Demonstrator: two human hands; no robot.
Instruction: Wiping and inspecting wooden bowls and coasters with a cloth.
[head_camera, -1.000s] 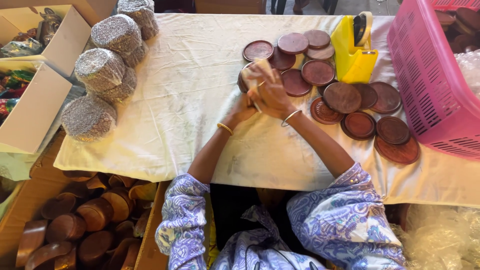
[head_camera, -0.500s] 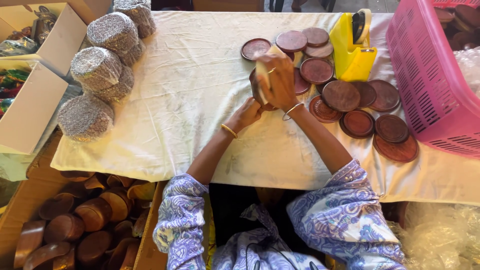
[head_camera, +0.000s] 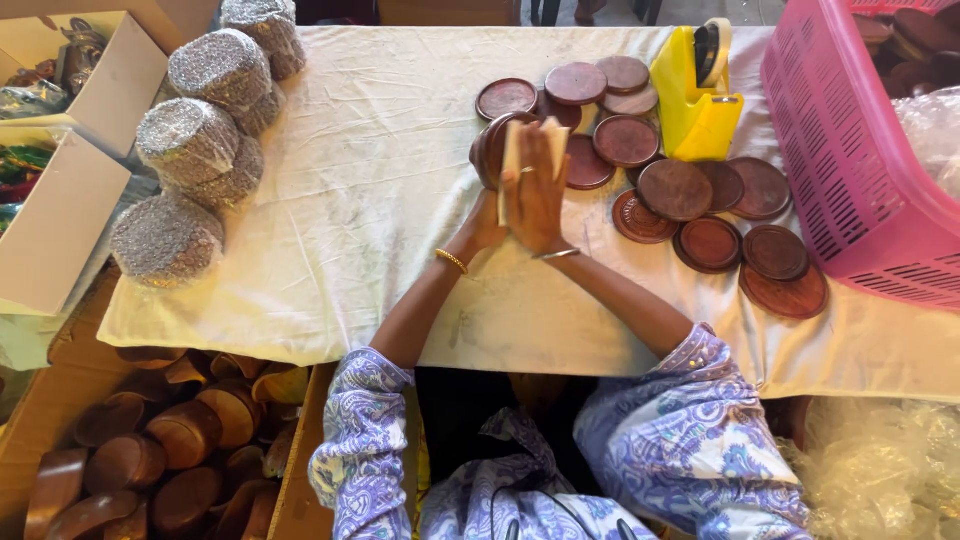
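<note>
Wooden and dark brown, a small stack of round coasters (head_camera: 492, 148) stands on edge on the white cloth-covered table (head_camera: 380, 200), pressed between the person's two palms. The right hand (head_camera: 538, 190) lies flat against the near face with fingers straight and spread, a pale sheet of paper (head_camera: 512, 170) caught between palm and wood — the sheet's top edge shows above the fingertips. The left hand (head_camera: 484, 226) is mostly hidden behind the right; only its heel and wrist show, pushed up against the stack from the other side. Neither hand is curled into a fist. Just beyond lie more loose round wooden coasters (head_camera: 690, 200), spread flat beside a yellow plastic tape dispenser (head_camera: 695, 110) and a pink plastic basket (head_camera: 850, 170).
</note>
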